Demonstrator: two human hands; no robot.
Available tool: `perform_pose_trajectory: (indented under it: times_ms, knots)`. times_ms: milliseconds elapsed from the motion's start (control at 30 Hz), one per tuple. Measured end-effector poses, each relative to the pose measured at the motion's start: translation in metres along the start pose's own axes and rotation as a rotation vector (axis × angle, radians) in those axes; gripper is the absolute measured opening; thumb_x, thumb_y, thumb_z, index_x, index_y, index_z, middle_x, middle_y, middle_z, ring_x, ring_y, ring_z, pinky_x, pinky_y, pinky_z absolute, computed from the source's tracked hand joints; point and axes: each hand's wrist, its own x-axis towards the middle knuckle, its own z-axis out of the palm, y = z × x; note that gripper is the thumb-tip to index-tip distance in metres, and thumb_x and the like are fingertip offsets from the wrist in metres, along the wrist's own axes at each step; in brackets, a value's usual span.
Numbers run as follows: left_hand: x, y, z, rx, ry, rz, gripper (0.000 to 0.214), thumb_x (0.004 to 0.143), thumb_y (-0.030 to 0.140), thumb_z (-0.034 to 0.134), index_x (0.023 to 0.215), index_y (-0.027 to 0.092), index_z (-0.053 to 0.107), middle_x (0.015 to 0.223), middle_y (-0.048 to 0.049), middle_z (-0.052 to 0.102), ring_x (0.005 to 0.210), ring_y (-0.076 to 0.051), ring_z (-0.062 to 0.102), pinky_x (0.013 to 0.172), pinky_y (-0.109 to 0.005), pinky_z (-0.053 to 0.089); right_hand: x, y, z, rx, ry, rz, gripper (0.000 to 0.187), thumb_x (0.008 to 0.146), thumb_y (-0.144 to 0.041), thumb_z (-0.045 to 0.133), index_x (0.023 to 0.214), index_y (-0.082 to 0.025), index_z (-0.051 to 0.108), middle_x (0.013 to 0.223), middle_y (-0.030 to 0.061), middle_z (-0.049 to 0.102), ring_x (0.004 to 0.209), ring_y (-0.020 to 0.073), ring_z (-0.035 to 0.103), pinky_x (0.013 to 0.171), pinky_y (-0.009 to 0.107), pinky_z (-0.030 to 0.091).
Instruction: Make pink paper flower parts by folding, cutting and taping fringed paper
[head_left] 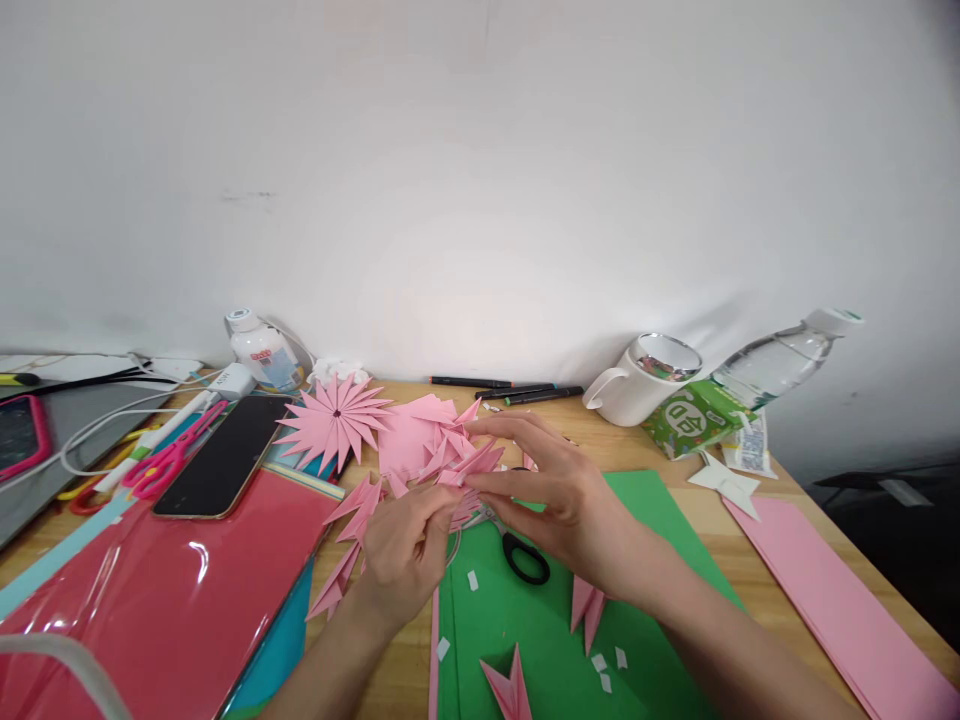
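Observation:
Above the near middle of the desk, my left hand [405, 548] pinches a pink folded-paper piece [480, 462] with spiky points. From the other side my right hand [566, 500] has its thumb and fingers on the same paper; my fingers hide part of it. Beneath my hands lie scissors with black handles [526, 562], on green paper [645, 630]. Loose pink folded units lie around, one V-shaped unit [511, 684] near the front and others left of my left hand. A pink pointed paper star [337, 414] lies at the back left.
A black phone [225, 455] and pink scissors [169, 460] lie left, by a red sheet in plastic [217, 580]. Several markers [544, 396] lie along the wall. A white mug [637, 385], green packet [694, 420] and water bottle [780, 360] stand right, near pink strips [847, 600].

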Motion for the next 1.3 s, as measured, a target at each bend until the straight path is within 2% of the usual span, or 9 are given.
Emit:
perform_pose_trajectory:
  times_ms: [133,400,633,767,933,1100,1300]
  knots:
    - [-0.0013,-0.001,-0.0004,0.017,0.022,-0.005,0.013,0.087,0.01,0.053,0.09,0.019,0.062,0.07,0.0003,0.073,0.055,-0.009,0.065,0.053,-0.018,0.049,0.0001,0.0011,0.001,0.008,0.044,-0.056,0.017,0.089,-0.011,0.058,0.093,-0.019,0.072,0.12,0.0155,0.062,0.109,0.0234,0.059,0.085,0.042,0.055]
    - [0.0001,0.0008,-0.001,0.007,0.023,0.023,0.014,0.087,0.006,0.053,0.091,0.018,0.06,0.071,-0.0003,0.072,0.06,-0.009,0.066,0.056,-0.018,0.05,0.0008,-0.0003,0.0015,0.024,0.023,-0.027,0.021,0.087,-0.009,0.059,0.095,-0.022,0.073,0.12,0.0136,0.062,0.106,0.0225,0.06,0.08,0.039,0.055]
    - [0.0003,0.0006,-0.0017,0.008,0.02,0.018,0.013,0.088,0.008,0.053,0.089,0.019,0.06,0.069,0.0008,0.071,0.055,-0.009,0.064,0.054,-0.018,0.049,-0.0001,0.0008,0.002,0.038,0.067,-0.044,0.021,0.089,-0.011,0.058,0.096,-0.023,0.073,0.116,0.012,0.063,0.103,0.0206,0.063,0.078,0.037,0.055]
    - [-0.0003,0.0,-0.0019,-0.006,0.014,0.011,0.014,0.086,0.006,0.054,0.09,0.019,0.06,0.069,0.0009,0.072,0.057,-0.009,0.065,0.057,-0.017,0.05,-0.0004,0.0009,0.0035,0.035,0.039,-0.024,0.021,0.09,-0.012,0.057,0.097,-0.024,0.073,0.118,0.0115,0.063,0.103,0.0203,0.063,0.08,0.038,0.056]
    - [-0.0001,0.0016,-0.0014,-0.018,-0.012,0.024,0.017,0.085,0.005,0.053,0.092,0.019,0.061,0.073,-0.0005,0.074,0.062,-0.011,0.068,0.057,-0.019,0.051,0.0001,0.0005,0.003,0.048,0.009,0.047,0.015,0.089,-0.012,0.058,0.089,-0.02,0.072,0.115,0.0125,0.063,0.101,0.0208,0.065,0.077,0.035,0.056]
    - [-0.0021,0.0019,-0.0004,-0.004,-0.015,-0.002,0.015,0.087,0.008,0.053,0.09,0.019,0.063,0.07,-0.0005,0.073,0.057,-0.011,0.067,0.054,-0.02,0.051,-0.0004,0.0015,0.0021,0.035,0.041,0.009,0.016,0.088,-0.01,0.058,0.085,-0.018,0.071,0.114,0.0127,0.063,0.098,0.0208,0.065,0.075,0.033,0.055]
    - [-0.0016,0.0023,-0.0019,0.022,-0.029,0.021,0.015,0.089,0.01,0.051,0.09,0.019,0.063,0.071,-0.0007,0.074,0.06,-0.012,0.068,0.054,-0.021,0.051,-0.0006,0.0009,0.0004,0.054,0.009,0.021,0.015,0.086,-0.008,0.06,0.085,-0.018,0.071,0.118,0.013,0.061,0.101,0.0215,0.064,0.077,0.035,0.055]
